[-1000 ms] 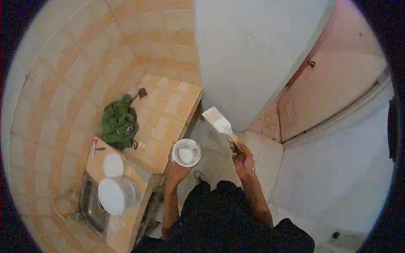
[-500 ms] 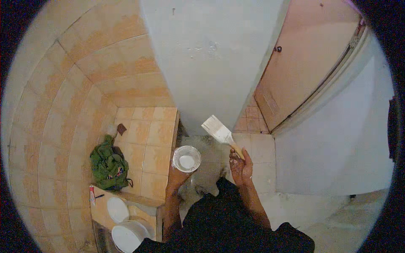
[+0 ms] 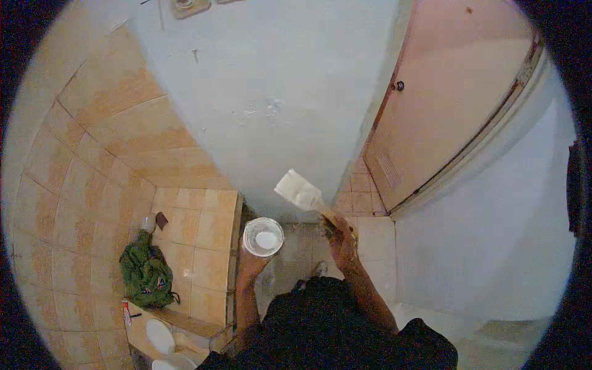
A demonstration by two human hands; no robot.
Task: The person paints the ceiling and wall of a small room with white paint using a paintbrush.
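Note:
A wide paintbrush (image 3: 302, 191) with white-coated bristles is gripped by its wooden handle in my right hand (image 3: 343, 245). Its bristles point up and left, in front of the pale wall (image 3: 259, 92). My left hand (image 3: 253, 264) is closed around a small tub (image 3: 264, 237) of white paint, held with its mouth up. Most of the left fingers are hidden under and behind the tub. The brush and the tub are apart.
A tiled counter (image 3: 213, 246) runs along the left, with a green cloth bag (image 3: 147, 271) on it. Below lie a white lid (image 3: 160, 336) and a white bucket (image 3: 174, 364). A pinkish door (image 3: 450, 80) stands at the right, beside a white wall panel (image 3: 481, 228).
My view has tilted up, bringing more of the wall into sight. The right hand has turned its grip and moved the brush a little left; the tub is still in the left.

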